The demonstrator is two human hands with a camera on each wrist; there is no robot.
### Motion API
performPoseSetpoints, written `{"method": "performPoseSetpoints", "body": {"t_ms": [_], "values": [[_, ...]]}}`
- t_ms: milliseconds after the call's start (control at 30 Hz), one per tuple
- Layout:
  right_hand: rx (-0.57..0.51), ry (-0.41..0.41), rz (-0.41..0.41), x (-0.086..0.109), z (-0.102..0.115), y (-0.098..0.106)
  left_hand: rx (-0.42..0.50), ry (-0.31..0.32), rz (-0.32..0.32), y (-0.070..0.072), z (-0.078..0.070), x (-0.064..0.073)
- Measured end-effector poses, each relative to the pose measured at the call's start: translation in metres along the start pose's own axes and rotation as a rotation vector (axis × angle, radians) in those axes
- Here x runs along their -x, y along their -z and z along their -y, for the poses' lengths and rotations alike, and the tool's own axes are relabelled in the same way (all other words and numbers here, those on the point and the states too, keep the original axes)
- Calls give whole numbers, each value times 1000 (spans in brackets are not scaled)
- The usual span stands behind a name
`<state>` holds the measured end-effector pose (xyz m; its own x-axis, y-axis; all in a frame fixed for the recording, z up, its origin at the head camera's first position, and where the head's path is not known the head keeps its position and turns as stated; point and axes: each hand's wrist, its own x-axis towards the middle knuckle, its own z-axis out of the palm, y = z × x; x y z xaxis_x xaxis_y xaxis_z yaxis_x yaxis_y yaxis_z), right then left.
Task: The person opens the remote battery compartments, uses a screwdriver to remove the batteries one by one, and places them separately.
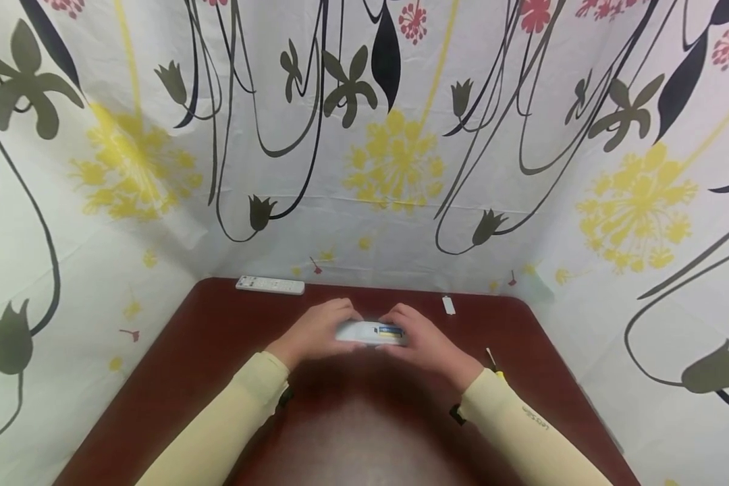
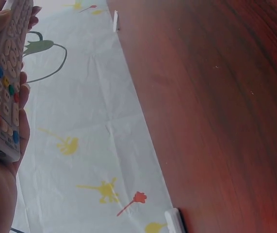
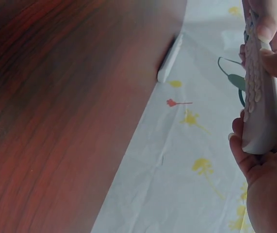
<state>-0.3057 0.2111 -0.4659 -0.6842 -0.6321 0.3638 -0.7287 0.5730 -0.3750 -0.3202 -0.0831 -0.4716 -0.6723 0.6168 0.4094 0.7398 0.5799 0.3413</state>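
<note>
Both hands hold a white remote control (image 1: 360, 332) over the table, its back facing the head camera. My left hand (image 1: 318, 331) grips one end and my right hand (image 1: 428, 343) the other. Near the right fingers the battery compartment is uncovered, and blue and yellow battery colours (image 1: 391, 331) show inside. In the left wrist view, the button face of the remote (image 2: 6, 92) shows coloured buttons, with fingers wrapped behind it. From the right wrist, the same remote (image 3: 262, 109) appears edge-on, thumbs along its back.
A second white remote (image 1: 270, 285) lies at the table's back left edge. A small white battery cover (image 1: 449, 305) rests at the back right. To the right of my right wrist lies a yellow-handled screwdriver (image 1: 495, 365). Patterned cloth (image 1: 364, 169) surrounds the dark red table (image 1: 219, 331).
</note>
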Motion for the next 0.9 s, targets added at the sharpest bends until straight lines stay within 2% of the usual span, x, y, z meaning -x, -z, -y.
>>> {"method": "performPoseSetpoints", "body": {"t_ms": [367,533,900], "values": [[31,-11,8,-3,-4,-5,-21,0,9,-2,2,-2],[53,-16,22,-8,-12,-11,-33,37,29,-5,7,-4],[83,-131,66,-25,-34,-26,-157,107,86,-24,26,-16]]}}
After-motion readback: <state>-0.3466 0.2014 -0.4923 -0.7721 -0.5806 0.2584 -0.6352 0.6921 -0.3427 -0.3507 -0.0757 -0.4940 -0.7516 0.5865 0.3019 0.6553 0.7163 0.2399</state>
